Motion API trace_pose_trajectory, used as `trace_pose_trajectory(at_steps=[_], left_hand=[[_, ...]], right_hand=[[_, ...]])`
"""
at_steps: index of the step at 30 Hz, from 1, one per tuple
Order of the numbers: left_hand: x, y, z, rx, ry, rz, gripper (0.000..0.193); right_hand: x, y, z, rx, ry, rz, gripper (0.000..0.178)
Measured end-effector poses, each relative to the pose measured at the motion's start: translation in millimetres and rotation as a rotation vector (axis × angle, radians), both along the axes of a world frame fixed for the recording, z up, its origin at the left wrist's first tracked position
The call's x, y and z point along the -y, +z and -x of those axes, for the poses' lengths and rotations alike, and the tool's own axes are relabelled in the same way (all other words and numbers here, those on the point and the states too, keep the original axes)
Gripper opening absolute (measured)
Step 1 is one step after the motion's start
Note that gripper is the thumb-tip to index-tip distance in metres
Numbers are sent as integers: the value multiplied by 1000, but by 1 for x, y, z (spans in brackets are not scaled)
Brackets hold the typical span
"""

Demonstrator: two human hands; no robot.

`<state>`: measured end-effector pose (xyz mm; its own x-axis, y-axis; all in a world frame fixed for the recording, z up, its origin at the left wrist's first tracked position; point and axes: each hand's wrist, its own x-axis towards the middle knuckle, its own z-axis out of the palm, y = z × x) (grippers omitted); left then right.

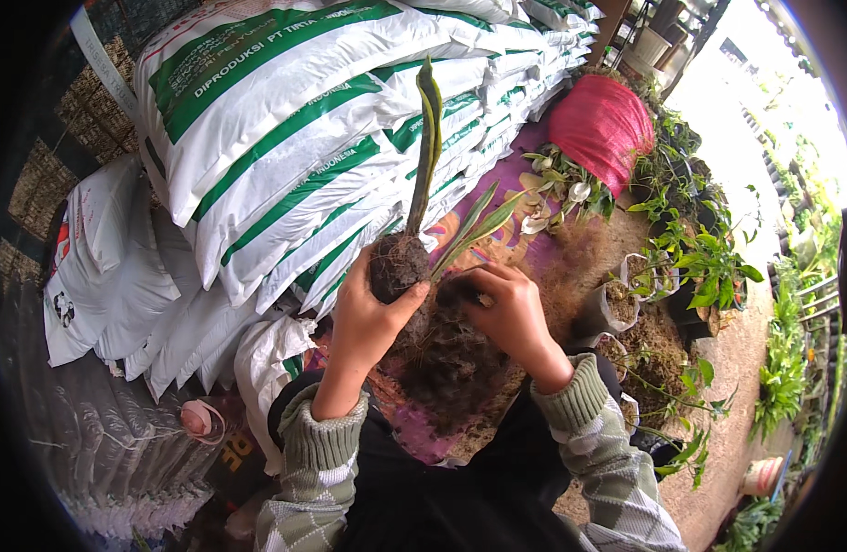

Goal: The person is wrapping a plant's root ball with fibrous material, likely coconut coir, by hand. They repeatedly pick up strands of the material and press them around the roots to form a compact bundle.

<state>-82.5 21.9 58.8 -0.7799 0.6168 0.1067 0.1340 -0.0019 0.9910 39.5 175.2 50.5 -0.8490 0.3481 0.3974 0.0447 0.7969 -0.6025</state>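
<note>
My left hand (pixel 373 308) is wrapped round the dark root ball (pixel 398 265) of a snake plant. One tall yellow-edged leaf (pixel 427 138) stands up from it. A shorter shoot of pointed leaves (pixel 476 230) leans right, its base between my hands; whether it belongs to the same plant I cannot tell. My right hand (pixel 511 308) is closed beside the roots, fingers curled in at something dark, perhaps soil, that the fingers partly hide. Under both hands lies a heap of loose dark soil (pixel 451 368) on a purple patterned sheet (pixel 414 432).
Stacked white and green sacks (pixel 295 129) rise at the left. A red-pink bundle (pixel 603 133) with plants lies at the far right. Plants in grow bags (pixel 617 308) line the right side. Clear plastic packs (pixel 120 451) and a small pink object (pixel 199 419) are at the lower left.
</note>
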Motion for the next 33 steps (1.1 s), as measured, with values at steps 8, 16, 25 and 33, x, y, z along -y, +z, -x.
trace_pose_trajectory(at_steps=[8,16,25,33], left_hand=[[-6,-4,1,30,18,-34,41],[-24,-23,-1,-46,10,45,45],[-31,-18,-29,-73,-111,37,60],[-41,-40,-48,5,-139,28,63]], right_hand=[[1,18,-1,-200,-43,-130,29],[-9,13,-15,-246,-145,-62,23],[-8,19,-32,-429,-284,-176,17],[-17,18,-39,-531,-119,823,17]])
